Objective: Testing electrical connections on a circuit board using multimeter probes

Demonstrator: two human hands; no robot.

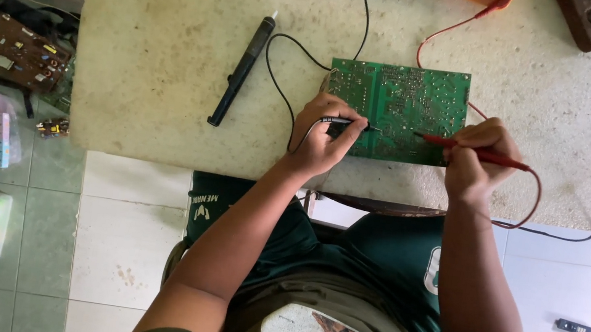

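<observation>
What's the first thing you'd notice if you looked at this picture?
Your eye lands on the green circuit board in the middle of the pale, stained table. The left hand holds a black probe to it and the right hand holds a red probe, both tips touching the board. To the left lies a long black tool.

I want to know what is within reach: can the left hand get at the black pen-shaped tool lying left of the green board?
Probably yes. The left hand holds the black probe on the board, and only bare table lies between it and the tool; it would need to free itself first.
</observation>
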